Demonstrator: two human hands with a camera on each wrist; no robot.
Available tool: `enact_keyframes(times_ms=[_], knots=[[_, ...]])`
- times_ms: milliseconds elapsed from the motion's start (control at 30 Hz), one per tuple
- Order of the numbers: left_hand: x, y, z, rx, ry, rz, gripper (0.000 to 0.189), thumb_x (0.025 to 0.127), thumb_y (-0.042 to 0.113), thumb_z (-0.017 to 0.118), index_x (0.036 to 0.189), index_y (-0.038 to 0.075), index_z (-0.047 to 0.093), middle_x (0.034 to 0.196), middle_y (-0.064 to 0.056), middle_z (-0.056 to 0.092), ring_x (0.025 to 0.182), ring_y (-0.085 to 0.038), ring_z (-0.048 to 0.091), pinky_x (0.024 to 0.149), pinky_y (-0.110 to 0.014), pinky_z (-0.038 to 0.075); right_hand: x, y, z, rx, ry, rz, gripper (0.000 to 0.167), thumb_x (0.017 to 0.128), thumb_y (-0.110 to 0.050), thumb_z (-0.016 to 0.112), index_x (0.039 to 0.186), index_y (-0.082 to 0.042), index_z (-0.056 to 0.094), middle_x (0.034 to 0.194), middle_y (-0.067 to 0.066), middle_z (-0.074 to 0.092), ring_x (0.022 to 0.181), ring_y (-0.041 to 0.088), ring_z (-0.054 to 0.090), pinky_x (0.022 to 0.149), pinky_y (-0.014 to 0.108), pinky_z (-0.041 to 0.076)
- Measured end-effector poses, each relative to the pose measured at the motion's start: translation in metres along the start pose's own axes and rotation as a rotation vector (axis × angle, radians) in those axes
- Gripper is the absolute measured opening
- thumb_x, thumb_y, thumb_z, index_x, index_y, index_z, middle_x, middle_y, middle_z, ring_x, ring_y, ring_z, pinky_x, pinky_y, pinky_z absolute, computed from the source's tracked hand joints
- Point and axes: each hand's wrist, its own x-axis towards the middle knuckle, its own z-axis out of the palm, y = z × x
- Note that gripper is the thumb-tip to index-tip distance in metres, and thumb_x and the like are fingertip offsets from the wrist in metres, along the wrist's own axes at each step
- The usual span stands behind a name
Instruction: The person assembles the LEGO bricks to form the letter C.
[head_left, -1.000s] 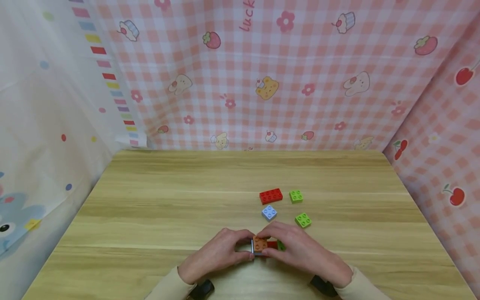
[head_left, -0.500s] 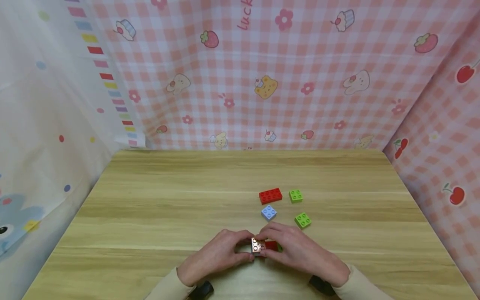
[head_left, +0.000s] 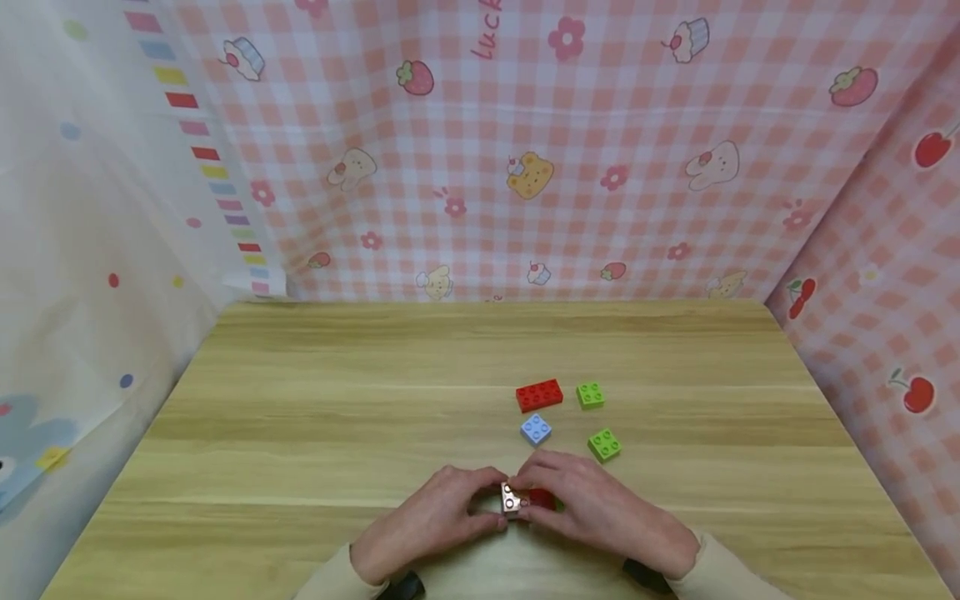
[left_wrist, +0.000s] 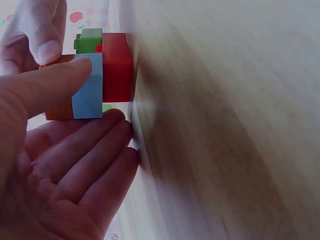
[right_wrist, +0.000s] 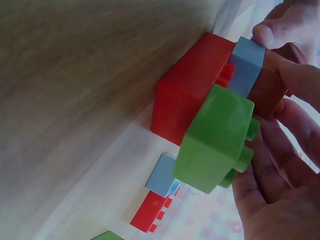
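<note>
Between my hands, low at the middle of the head view, sits a small stack of toy building bricks. Its base is a long red brick (right_wrist: 187, 82), with a green brick (right_wrist: 215, 137) on its right end and a blue brick (left_wrist: 88, 95) on its left end. An orange brick (right_wrist: 267, 82) tops the blue one, shiny with glare in the head view. My left hand (head_left: 431, 518) pinches the blue brick's side, thumb near the orange seam. My right hand (head_left: 596, 510) pinches the orange brick between thumb and fingers and covers most of the green one in the head view.
Beyond my hands lie a loose long red brick (head_left: 539, 395), a light blue brick (head_left: 536, 429), a green brick (head_left: 590, 395) and a nearer green brick (head_left: 604, 445). The wooden table (head_left: 300, 400) ends at a pink checked cloth (head_left: 480, 150) behind.
The stack has shifted slightly left between my hands, and glare now whitens the orange brick's top. My right fingers cover more of it. The head view has tilted a little.
</note>
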Motion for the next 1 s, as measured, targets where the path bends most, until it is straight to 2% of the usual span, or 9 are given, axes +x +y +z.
enact_keyframes(times_ms=[333, 533, 633, 800, 900, 1000], knots=[[-0.002, 0.002, 0.003, -0.021, -0.011, -0.020, 0.037, 0.094, 0.034, 0.079, 0.125, 0.016, 0.070, 0.113, 0.009, 0.074, 0.089, 0.001, 0.062, 0.084, -0.025, 0.055, -0.002, -0.002, 0.000, 0.040, -0.028, 0.068, 0.022, 0.096, -0.024, 0.078, 0.115, -0.016, 0.075, 0.105, -0.014, 0.068, 0.091, 0.003, 0.061, 0.080, 0.021, 0.054], [-0.001, 0.001, 0.002, -0.007, 0.010, -0.009, 0.037, 0.094, 0.034, 0.077, 0.124, 0.014, 0.070, 0.113, 0.005, 0.075, 0.093, -0.002, 0.066, 0.084, -0.026, 0.056, -0.001, -0.002, 0.000, 0.021, -0.003, 0.074, 0.028, 0.094, -0.025, 0.079, 0.119, -0.014, 0.072, 0.108, -0.011, 0.070, 0.094, 0.004, 0.065, 0.083, 0.022, 0.056], [0.000, 0.001, 0.001, 0.010, 0.014, -0.002, 0.037, 0.093, 0.032, 0.078, 0.124, 0.012, 0.070, 0.113, 0.003, 0.075, 0.095, -0.004, 0.067, 0.085, -0.027, 0.056, -0.001, -0.003, -0.001, -0.012, -0.013, 0.093, 0.034, 0.093, -0.027, 0.080, 0.122, -0.013, 0.070, 0.111, -0.009, 0.070, 0.097, 0.005, 0.065, 0.085, 0.026, 0.057], [0.001, 0.002, 0.001, 0.035, 0.009, -0.012, 0.035, 0.094, 0.030, 0.079, 0.123, 0.012, 0.071, 0.111, 0.006, 0.075, 0.091, -0.001, 0.064, 0.084, -0.028, 0.056, -0.006, -0.005, -0.009, -0.050, -0.038, 0.171, 0.046, 0.096, -0.042, 0.074, 0.130, -0.012, 0.068, 0.122, -0.004, 0.071, 0.108, 0.011, 0.066, 0.092, 0.037, 0.058], [0.002, 0.004, 0.002, 0.044, 0.007, -0.021, 0.038, 0.094, 0.031, 0.079, 0.125, 0.011, 0.071, 0.112, 0.004, 0.075, 0.091, -0.001, 0.064, 0.084, -0.029, 0.056, -0.011, -0.002, -0.014, -0.070, -0.003, 0.205, 0.048, 0.096, -0.044, 0.073, 0.133, -0.012, 0.068, 0.129, -0.003, 0.070, 0.117, 0.016, 0.065, 0.097, 0.044, 0.056], [0.002, 0.006, 0.002, 0.051, 0.003, -0.030, 0.044, 0.093, 0.034, 0.079, 0.129, 0.010, 0.070, 0.117, 0.000, 0.075, 0.095, -0.004, 0.065, 0.087, -0.031, 0.057, -0.017, 0.005, -0.019, -0.103, 0.055, 0.199, 0.045, 0.096, -0.038, 0.076, 0.132, -0.013, 0.068, 0.130, -0.003, 0.069, 0.121, 0.019, 0.064, 0.099, 0.046, 0.055]])
